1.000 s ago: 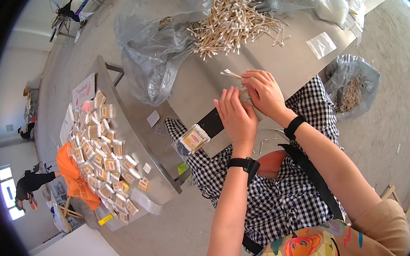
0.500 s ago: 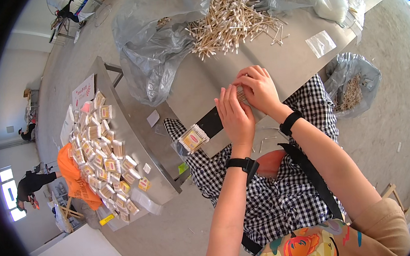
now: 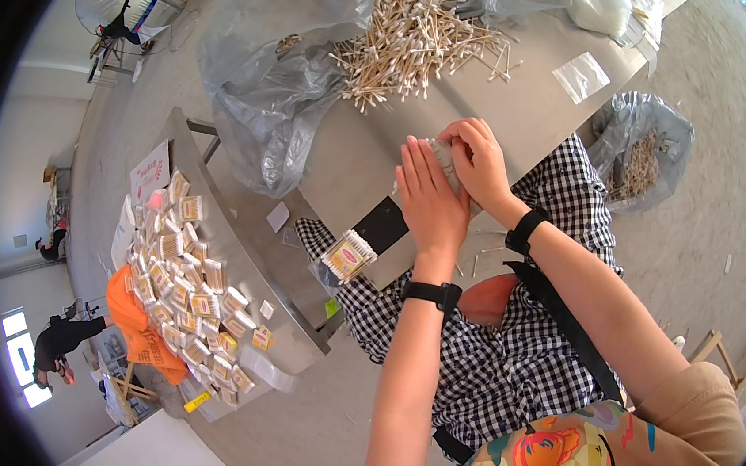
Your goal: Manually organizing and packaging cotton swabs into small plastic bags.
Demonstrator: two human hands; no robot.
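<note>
I press a cotton-swab bundle between my flat left hand and my curled right hand — 1 labelled swab pack lies to their left, near the table's edge.

The swabs at 12 o'clock have smooth, dull sticks that look like wood, and soft, fluffy tips. The crumpled bag at 11 o'clock is thin, shiny plastic. The table at 12 o'clock looks like smooth metal. The trousers at 5 o'clock are dull, wrinkly cloth.
</note>
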